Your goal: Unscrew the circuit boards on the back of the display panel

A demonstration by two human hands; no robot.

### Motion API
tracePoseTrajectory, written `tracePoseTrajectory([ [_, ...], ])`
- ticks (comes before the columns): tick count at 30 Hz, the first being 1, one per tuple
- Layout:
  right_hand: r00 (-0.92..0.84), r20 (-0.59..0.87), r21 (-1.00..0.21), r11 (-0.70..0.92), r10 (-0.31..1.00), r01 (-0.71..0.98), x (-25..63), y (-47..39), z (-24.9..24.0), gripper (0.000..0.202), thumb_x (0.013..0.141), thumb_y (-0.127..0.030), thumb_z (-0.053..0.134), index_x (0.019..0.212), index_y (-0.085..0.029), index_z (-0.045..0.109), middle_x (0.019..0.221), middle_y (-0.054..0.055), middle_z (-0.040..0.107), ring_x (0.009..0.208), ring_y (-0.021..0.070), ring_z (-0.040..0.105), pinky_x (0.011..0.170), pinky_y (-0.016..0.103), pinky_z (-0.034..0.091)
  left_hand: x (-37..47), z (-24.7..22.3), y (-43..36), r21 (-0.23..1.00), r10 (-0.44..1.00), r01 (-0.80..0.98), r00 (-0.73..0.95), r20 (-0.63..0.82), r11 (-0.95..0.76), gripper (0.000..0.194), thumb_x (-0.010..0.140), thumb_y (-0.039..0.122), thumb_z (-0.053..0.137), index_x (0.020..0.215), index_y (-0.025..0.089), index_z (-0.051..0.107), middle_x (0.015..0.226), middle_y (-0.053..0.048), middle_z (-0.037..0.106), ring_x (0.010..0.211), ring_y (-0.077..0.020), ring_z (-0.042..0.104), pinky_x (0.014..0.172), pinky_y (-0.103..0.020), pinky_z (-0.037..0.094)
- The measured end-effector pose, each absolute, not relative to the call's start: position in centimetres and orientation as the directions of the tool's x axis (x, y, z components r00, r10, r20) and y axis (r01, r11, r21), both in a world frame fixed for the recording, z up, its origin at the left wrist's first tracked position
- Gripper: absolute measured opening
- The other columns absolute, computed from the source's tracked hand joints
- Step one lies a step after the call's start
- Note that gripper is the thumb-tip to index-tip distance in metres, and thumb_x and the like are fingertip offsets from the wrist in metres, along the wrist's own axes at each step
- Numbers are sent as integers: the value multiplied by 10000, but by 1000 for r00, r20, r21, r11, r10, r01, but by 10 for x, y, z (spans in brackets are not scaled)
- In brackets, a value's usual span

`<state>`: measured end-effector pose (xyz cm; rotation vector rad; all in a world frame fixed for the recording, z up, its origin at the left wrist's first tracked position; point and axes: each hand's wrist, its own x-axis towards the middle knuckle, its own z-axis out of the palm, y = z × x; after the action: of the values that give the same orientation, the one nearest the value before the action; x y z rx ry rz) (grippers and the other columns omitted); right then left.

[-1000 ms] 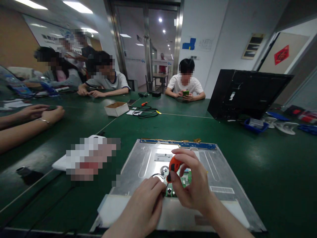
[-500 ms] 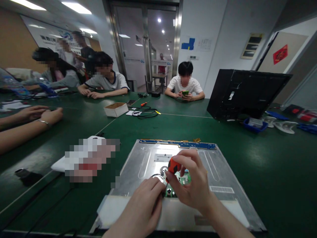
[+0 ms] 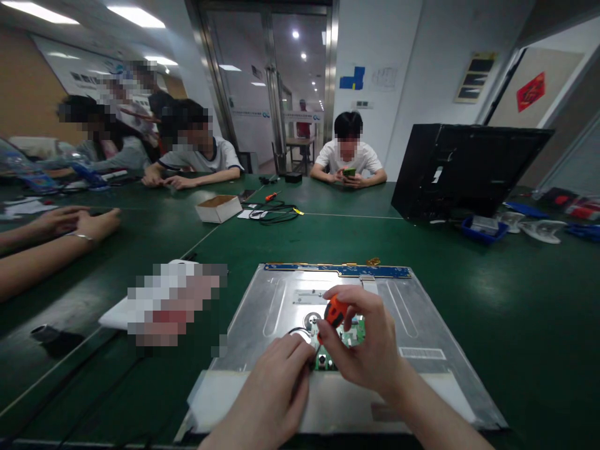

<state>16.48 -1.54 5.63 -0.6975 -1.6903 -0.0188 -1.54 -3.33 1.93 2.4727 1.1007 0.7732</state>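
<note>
My right hand (image 3: 372, 340) is closed around the orange and black handle of a screwdriver (image 3: 336, 310), which is tilted with its shaft pointing down and left. Beneath it is a small green circuit board (image 3: 357, 332), partly covered by both hands. The board sits on the back of a flat silver display panel (image 3: 248, 328) lying on the table. Beside the screwdriver's lower end, my left hand (image 3: 276, 378) rests with its fingers bent and pressed together; whatever is under its fingertips is hidden. A blue circuit strip (image 3: 337, 270) runs along the panel's far edge.
On the green table (image 3: 497, 325) a white packet (image 3: 122, 312) lies to the left. Farther back are an open box (image 3: 219, 209), a black cable (image 3: 281, 215) and another screwdriver (image 3: 272, 196). A black monitor (image 3: 469, 172) stands at right. Other people sit around the table.
The view has shifted slightly. The screwdriver handle and my right fingers have turned a little; my left hand stays by the board.
</note>
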Motion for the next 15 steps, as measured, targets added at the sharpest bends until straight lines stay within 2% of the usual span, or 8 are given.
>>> tracePoseTrajectory([
  [3,-88,893,-360,818,442,449,165,-17,57,378,894,-182,590,1247,-205,456,1062,100,705,624,129,636,494,252,542,-15,21,-33,494,754,576,563,338,-651,265,852,78,439,952,213,644,931,-81,638,841,-230,612,774,-329,536],
  [9,-125,887,-366,842,445,397,167,-16,59,389,880,-142,581,1252,-230,507,1105,100,668,866,190,689,580,286,607,-15,21,-33,505,759,574,559,333,-644,248,865,87,429,947,209,628,925,-83,637,845,-233,613,750,-327,535],
  [15,-166,874,-368,845,457,389,169,-16,60,438,888,-114,539,1314,-212,508,1147,114,655,875,191,689,608,301,620,-13,22,-33,514,759,567,559,332,-643,250,878,98,419,965,211,625,924,-86,638,852,-236,611,758,-337,535],
])
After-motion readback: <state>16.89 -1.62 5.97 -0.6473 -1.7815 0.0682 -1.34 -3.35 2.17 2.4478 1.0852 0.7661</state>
